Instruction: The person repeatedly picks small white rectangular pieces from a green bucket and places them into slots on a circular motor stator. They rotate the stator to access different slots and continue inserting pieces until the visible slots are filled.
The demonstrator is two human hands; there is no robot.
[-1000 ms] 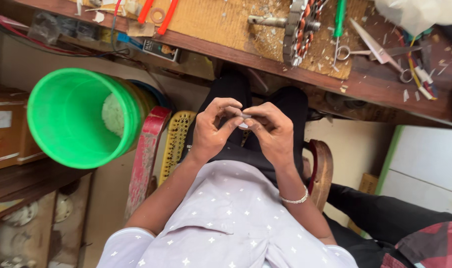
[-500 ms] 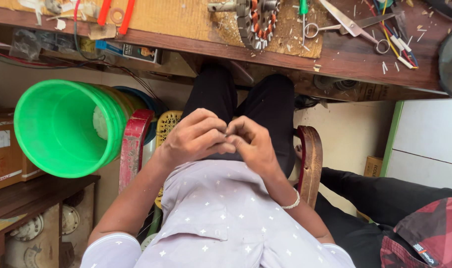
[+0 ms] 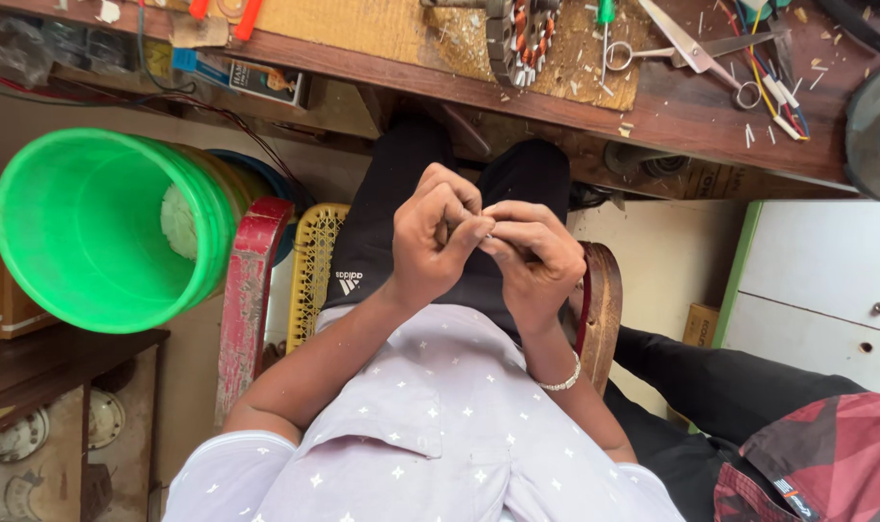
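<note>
The desk (image 3: 652,106) edge runs just beyond the knees, leaving only the lap as working room, hemmed by a green bucket (image 3: 101,227) to one side and a white cabinet (image 3: 817,280) to the other. The left hand (image 3: 438,240) and right hand (image 3: 532,259) meet fingertip to fingertip above the lap, both curled, pinching a tiny pale piece (image 3: 487,231) between them.

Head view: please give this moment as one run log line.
left hand: pinching small pale item | right hand: pinching same item | over lap | green bucket at left
</note>
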